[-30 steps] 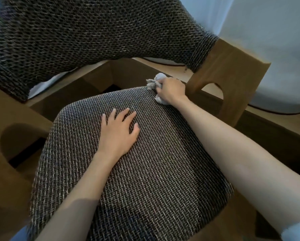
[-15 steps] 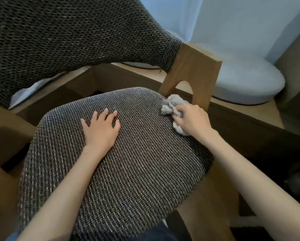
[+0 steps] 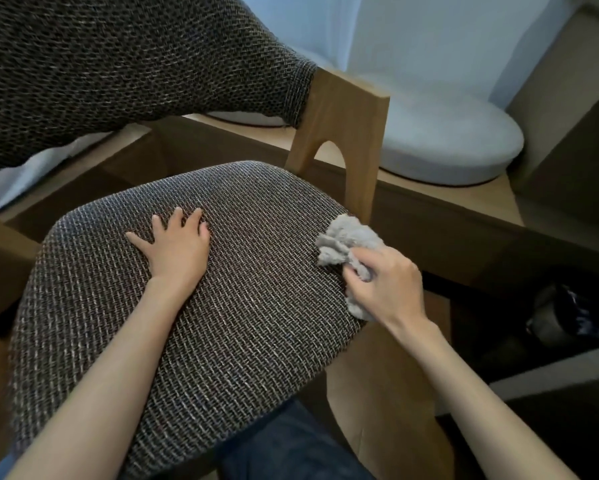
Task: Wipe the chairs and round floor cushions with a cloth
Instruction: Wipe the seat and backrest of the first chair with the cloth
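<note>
Seat point(image 3: 242, 341): dark woven fabric with rounded corners, filling the middle of the view.
Backrest point(image 3: 118, 64): same weave, upper left, hanging over the seat's far edge.
Left hand point(image 3: 178, 247): palm down on the far-left part of the seat, fingers straight and spread, holding nothing.
Right hand point(image 3: 388, 285): at the seat's right edge, knuckles up, fingers curled round the cloth.
Cloth point(image 3: 346, 240): pale grey, crumpled into a wad. Bunched end sticks out ahead of the fingers, a smaller bit shows below the palm. Pressed on the seat fabric at its right edge, just in front of the wooden post.
Wooden post point(image 3: 346, 133): light wood with an arched cut-out at the base, meeting the backrest's right end beside the seat's far-right corner.
Round floor cushion point(image 3: 447, 140): pale and flat, on a raised wooden ledge point(image 3: 429, 192) beyond the post, well apart from the cloth.
Trouser leg point(image 3: 291, 445): dark blue, bottom edge, below the seat's near rim.
Dark object point(image 3: 568, 317): shiny, low right, too blurred to identify.
</note>
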Available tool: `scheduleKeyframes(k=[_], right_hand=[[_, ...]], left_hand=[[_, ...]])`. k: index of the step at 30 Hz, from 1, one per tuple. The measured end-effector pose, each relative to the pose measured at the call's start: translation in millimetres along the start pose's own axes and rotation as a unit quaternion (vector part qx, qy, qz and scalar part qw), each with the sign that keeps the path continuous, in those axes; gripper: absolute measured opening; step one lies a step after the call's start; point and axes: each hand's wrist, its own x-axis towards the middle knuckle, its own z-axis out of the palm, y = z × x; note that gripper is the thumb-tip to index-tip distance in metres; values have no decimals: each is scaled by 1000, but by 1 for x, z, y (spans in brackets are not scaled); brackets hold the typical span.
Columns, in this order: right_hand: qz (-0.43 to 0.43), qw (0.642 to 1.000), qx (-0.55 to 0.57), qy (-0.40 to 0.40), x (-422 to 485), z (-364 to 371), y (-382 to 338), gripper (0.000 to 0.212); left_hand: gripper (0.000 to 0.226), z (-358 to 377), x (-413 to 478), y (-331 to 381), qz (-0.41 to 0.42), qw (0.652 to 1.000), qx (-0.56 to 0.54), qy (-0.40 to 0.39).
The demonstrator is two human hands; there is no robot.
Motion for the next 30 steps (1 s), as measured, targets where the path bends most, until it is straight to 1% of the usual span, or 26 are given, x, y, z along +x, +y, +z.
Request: scheduleKeyframes(k=[2,5,8,14,20,25,28,30], right_hand=[[-37,999,5,-18,6,5,-11,13],[-57,996,-4,-69,32,19,-21,9],[-89,987,-22,-134,73,50,-35,16],[-127,980,-17,-150,162,135,-73,22],[-115,982,-8,-147,225,194,-100,21],[-106,983,-9,-152,239,206,-103,18],[-114,977,10,-181,232,193,-95,13],[-132,971,13,-196,222,174,-88,17]], left_hand=[[47,0,-1,0,4,1000,-1,2],[47,0,-2,0,8,1000,1,7],[48,0,-2,0,5,1000,6,5],[48,8,3,-4,4,1000,17,19],[49,16,9,-7,7,999,15,36],[49,17,10,-8,7,999,13,41],[49,16,10,-8,10,999,8,38],[49,14,8,-8,11,999,3,36]])
